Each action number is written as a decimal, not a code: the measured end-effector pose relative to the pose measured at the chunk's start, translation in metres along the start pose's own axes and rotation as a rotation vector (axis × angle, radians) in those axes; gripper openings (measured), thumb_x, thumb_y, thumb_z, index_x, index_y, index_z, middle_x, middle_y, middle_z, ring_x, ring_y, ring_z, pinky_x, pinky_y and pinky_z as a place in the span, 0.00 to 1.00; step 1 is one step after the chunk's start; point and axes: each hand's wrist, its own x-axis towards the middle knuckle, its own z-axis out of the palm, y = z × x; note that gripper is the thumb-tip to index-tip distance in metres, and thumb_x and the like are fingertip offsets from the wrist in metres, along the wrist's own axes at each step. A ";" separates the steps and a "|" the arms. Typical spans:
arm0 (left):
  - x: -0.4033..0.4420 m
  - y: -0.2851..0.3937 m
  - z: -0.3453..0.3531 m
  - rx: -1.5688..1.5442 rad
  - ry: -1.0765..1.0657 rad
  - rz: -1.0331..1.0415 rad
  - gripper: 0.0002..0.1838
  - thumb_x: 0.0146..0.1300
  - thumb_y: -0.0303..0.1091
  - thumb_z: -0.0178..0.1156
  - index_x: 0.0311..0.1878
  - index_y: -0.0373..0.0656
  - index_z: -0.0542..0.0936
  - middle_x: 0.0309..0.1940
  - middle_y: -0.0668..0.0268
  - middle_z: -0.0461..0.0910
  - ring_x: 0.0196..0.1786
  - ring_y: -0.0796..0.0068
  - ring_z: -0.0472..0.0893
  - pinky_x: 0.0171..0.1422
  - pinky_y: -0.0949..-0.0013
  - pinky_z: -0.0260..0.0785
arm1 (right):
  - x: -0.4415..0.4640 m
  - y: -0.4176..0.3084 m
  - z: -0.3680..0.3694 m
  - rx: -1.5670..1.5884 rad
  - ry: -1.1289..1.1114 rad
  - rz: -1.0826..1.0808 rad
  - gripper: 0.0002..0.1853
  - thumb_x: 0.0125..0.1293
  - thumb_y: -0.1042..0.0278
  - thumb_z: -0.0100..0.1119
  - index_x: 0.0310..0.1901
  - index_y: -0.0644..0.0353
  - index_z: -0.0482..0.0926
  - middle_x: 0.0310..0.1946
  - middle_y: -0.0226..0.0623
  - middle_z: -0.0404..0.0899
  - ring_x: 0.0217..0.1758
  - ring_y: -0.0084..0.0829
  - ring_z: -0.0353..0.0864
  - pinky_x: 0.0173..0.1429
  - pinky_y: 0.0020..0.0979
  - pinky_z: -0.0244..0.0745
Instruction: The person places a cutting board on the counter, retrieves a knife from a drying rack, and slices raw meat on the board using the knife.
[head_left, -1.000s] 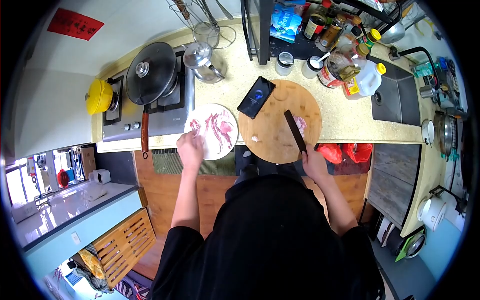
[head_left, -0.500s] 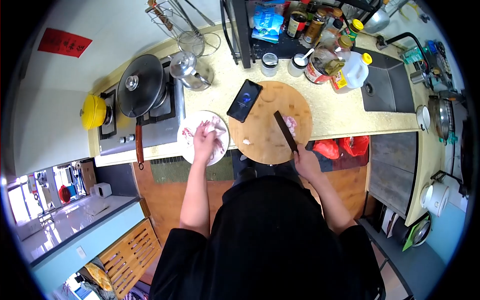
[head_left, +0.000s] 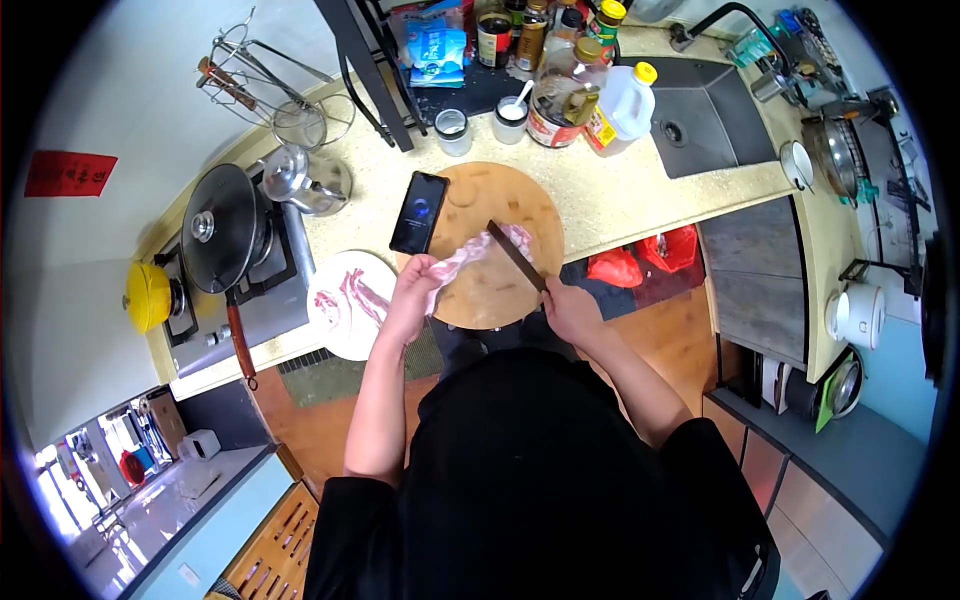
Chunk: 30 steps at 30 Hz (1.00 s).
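My left hand (head_left: 410,300) is closed on one end of a long strip of raw meat (head_left: 462,257), pale with pink streaks. The strip stretches across the round wooden cutting board (head_left: 490,305). In my right hand (head_left: 574,315) is the handle of a dark-bladed kitchen knife (head_left: 516,257), whose blade slants over the far end of the meat. Pink meat (head_left: 518,237) shows just beyond the blade. More strips of raw meat (head_left: 362,297) lie on a white plate (head_left: 345,342) to the left of the board.
A phone (head_left: 419,212) overlaps the board's left edge. Behind are two jars (head_left: 453,133), several bottles and a white jug (head_left: 622,115). Left of the plate, a lidded wok (head_left: 222,230), a metal pot (head_left: 310,185) and a yellow pot (head_left: 148,297) stand by the stove. A sink (head_left: 715,110) is at right.
My left hand has moved right from the plate to the board, bringing a meat strip with it. The knife stays in my right hand over the board. The whole view has shifted.
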 end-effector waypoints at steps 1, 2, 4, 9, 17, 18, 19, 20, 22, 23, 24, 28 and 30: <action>0.006 -0.008 0.002 0.211 0.013 0.017 0.08 0.71 0.31 0.56 0.50 0.42 0.75 0.31 0.65 0.79 0.25 0.75 0.75 0.30 0.69 0.68 | -0.002 0.000 0.001 -0.003 -0.001 0.007 0.08 0.74 0.64 0.53 0.44 0.60 0.72 0.28 0.56 0.83 0.35 0.60 0.84 0.41 0.59 0.77; 0.006 -0.016 -0.001 0.446 0.006 0.071 0.09 0.72 0.34 0.58 0.50 0.41 0.75 0.32 0.63 0.80 0.27 0.71 0.78 0.32 0.66 0.70 | -0.004 -0.001 0.001 -0.005 -0.002 0.013 0.08 0.74 0.64 0.52 0.44 0.60 0.72 0.28 0.56 0.83 0.35 0.60 0.84 0.41 0.59 0.77; 0.000 -0.012 0.004 0.917 -0.009 0.188 0.12 0.73 0.39 0.60 0.49 0.39 0.76 0.33 0.57 0.81 0.30 0.62 0.82 0.37 0.60 0.74 | -0.007 -0.007 0.000 -0.006 0.000 0.023 0.08 0.74 0.65 0.52 0.44 0.60 0.72 0.29 0.55 0.83 0.36 0.60 0.84 0.41 0.59 0.77; -0.007 -0.029 0.004 1.170 0.112 0.246 0.16 0.69 0.41 0.65 0.51 0.39 0.79 0.37 0.49 0.83 0.41 0.46 0.84 0.46 0.51 0.77 | -0.015 -0.019 0.003 0.024 0.017 0.001 0.08 0.75 0.66 0.48 0.46 0.62 0.70 0.31 0.54 0.84 0.36 0.59 0.85 0.41 0.58 0.78; 0.002 -0.035 0.020 1.322 0.140 0.638 0.21 0.59 0.35 0.71 0.54 0.38 0.81 0.54 0.51 0.82 0.57 0.48 0.81 0.60 0.53 0.75 | -0.009 -0.026 0.017 -0.068 -0.124 -0.001 0.08 0.69 0.73 0.48 0.47 0.63 0.70 0.32 0.54 0.86 0.36 0.56 0.87 0.42 0.56 0.80; 0.010 -0.035 0.025 1.268 0.103 0.740 0.20 0.60 0.34 0.71 0.55 0.39 0.81 0.54 0.53 0.82 0.56 0.49 0.81 0.61 0.54 0.74 | -0.009 -0.024 0.017 -0.070 -0.121 0.011 0.09 0.68 0.73 0.48 0.48 0.63 0.71 0.32 0.54 0.86 0.36 0.56 0.87 0.42 0.56 0.81; 0.018 -0.035 0.029 1.211 0.069 0.839 0.20 0.61 0.33 0.70 0.55 0.39 0.81 0.54 0.54 0.82 0.56 0.49 0.81 0.62 0.54 0.74 | -0.009 -0.022 0.016 -0.082 -0.113 0.016 0.09 0.68 0.73 0.48 0.48 0.63 0.71 0.32 0.54 0.86 0.36 0.56 0.88 0.42 0.55 0.81; 0.023 -0.036 0.035 1.218 0.047 0.848 0.17 0.61 0.31 0.69 0.53 0.38 0.82 0.52 0.55 0.83 0.54 0.52 0.82 0.61 0.56 0.75 | -0.009 -0.021 0.015 -0.093 -0.105 0.020 0.09 0.68 0.73 0.48 0.48 0.63 0.71 0.32 0.54 0.86 0.37 0.55 0.88 0.42 0.55 0.81; 0.037 -0.045 0.035 1.243 0.011 0.879 0.15 0.60 0.29 0.70 0.50 0.37 0.84 0.50 0.55 0.84 0.52 0.53 0.83 0.58 0.56 0.77 | -0.010 -0.019 0.014 -0.102 -0.090 0.021 0.09 0.68 0.73 0.49 0.48 0.63 0.71 0.32 0.53 0.86 0.36 0.55 0.88 0.41 0.54 0.81; 0.042 -0.050 0.035 1.254 -0.010 0.894 0.14 0.60 0.28 0.70 0.49 0.37 0.85 0.49 0.55 0.85 0.51 0.53 0.84 0.56 0.57 0.78 | -0.011 -0.019 0.014 -0.100 -0.086 0.019 0.09 0.68 0.73 0.49 0.47 0.63 0.71 0.32 0.53 0.86 0.36 0.55 0.88 0.41 0.54 0.81; 0.044 -0.050 0.037 1.257 -0.006 0.901 0.13 0.60 0.28 0.70 0.47 0.37 0.85 0.47 0.56 0.85 0.50 0.53 0.84 0.55 0.57 0.78 | -0.013 -0.020 0.014 -0.097 -0.081 0.016 0.09 0.68 0.73 0.49 0.47 0.63 0.71 0.32 0.52 0.86 0.36 0.55 0.88 0.40 0.54 0.81; 0.041 -0.038 0.043 1.288 -0.039 0.896 0.10 0.60 0.28 0.69 0.44 0.38 0.85 0.43 0.58 0.85 0.47 0.55 0.83 0.52 0.59 0.78 | -0.020 -0.025 0.018 -0.149 -0.095 -0.042 0.10 0.67 0.72 0.51 0.49 0.63 0.72 0.31 0.48 0.86 0.34 0.52 0.88 0.38 0.51 0.82; 0.043 -0.035 0.045 1.320 -0.064 0.883 0.10 0.60 0.28 0.69 0.44 0.38 0.85 0.41 0.58 0.84 0.46 0.55 0.83 0.51 0.59 0.78 | -0.024 -0.025 0.020 -0.182 -0.099 -0.069 0.11 0.67 0.72 0.51 0.50 0.63 0.72 0.31 0.47 0.85 0.33 0.50 0.88 0.36 0.49 0.82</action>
